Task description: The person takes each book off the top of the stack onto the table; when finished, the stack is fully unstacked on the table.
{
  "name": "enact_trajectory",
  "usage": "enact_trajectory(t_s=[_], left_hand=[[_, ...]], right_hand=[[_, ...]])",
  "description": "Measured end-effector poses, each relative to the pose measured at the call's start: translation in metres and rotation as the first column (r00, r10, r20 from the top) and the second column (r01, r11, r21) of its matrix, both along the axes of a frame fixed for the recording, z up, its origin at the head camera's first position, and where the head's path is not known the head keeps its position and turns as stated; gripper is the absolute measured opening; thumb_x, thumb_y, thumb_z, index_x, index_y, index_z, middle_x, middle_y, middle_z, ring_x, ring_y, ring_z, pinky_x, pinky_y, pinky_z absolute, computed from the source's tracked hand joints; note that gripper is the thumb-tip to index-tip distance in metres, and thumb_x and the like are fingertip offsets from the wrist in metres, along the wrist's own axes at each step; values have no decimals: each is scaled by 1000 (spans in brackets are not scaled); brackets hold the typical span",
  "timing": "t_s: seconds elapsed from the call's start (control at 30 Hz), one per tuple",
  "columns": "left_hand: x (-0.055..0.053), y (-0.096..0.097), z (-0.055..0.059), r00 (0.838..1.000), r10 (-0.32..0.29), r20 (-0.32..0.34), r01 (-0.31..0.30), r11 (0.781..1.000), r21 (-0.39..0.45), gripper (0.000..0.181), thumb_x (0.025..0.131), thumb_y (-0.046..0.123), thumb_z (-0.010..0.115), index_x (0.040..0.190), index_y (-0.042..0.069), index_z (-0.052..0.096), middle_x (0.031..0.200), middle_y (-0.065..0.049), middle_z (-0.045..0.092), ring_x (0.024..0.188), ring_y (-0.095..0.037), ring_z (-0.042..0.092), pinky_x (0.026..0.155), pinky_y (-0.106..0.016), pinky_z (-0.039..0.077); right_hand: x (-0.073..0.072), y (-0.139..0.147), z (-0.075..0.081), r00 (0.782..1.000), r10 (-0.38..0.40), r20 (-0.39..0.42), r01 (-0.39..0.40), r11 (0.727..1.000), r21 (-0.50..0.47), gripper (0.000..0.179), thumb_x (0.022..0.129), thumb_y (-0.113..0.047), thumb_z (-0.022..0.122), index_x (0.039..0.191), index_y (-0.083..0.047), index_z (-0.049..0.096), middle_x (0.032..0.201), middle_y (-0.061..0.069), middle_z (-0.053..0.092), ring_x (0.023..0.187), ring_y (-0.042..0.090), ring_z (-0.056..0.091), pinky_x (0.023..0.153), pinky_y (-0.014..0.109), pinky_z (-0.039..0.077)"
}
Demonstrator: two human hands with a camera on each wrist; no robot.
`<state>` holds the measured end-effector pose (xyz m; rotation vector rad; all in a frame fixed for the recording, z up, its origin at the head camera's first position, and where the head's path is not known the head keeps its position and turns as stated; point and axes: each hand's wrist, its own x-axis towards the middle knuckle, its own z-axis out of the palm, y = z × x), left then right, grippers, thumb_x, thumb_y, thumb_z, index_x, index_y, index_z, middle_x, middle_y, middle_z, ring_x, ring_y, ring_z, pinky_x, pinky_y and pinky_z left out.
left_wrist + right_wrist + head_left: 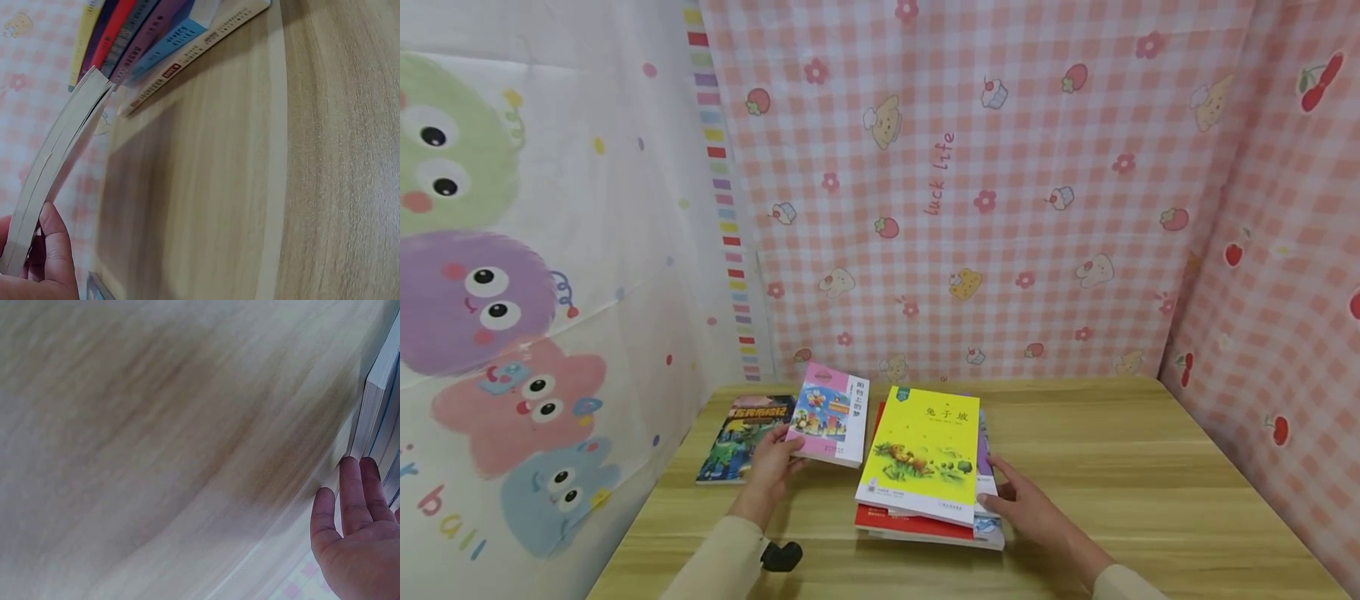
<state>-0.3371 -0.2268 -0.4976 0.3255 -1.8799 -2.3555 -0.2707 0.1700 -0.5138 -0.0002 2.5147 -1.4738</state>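
Progress, we judged, was early: dark book (732,442) lay aside, left hand (772,460) gripped pink book (824,415), right hand (1024,498) only touched remaining pile (922,454).

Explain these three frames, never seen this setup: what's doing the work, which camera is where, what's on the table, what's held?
There's no machine here: a person works with two bare hands. The wide picture comes from a camera worn on the head, looking forward and down. The other two come from cameras worn on each wrist, so they look tilted and close up.

On the wood-grain table is a stack of books with a yellow book on top. A dark book lies to its left.

The left hand holds a pink-and-white book off the table. The right hand holds nothing up; its fingers are at the right side of the stack.
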Motion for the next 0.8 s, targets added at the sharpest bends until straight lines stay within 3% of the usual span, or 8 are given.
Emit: enact_trajectory(t_s=[0.27,0.53,0.8], left_hand=[[-5,1,-12,999,17,48,-18,1000,24,53,95,-8,53,142,-16,30,105,-17,59,72,-12,63,65,-26,58],[-11,1,-17,994,10,113,-8,1000,-19,55,97,-5,52,144,-19,27,117,-28,56,79,-15,65,71,-29,59],[-12,0,-17,991,12,132,-6,999,-41,54,98,-5,49,143,-22,26,124,-34,52,79,-15,64,72,-30,59]], right_hand=[[1,-1,2,1000,-3,-10,4,1000,3,81,89,-45,70,155,-16,33,116,11,63,104,25,61,88,50,49],[1,-1,2,1000,-4,-19,4,1000,2,82,89,-46,70,155,-16,33,114,11,64,102,24,61,87,49,49],[3,-1,3,1000,2,-31,-2,1000,-4,78,91,-42,70,155,-14,34,116,11,64,105,26,61,88,51,49]])
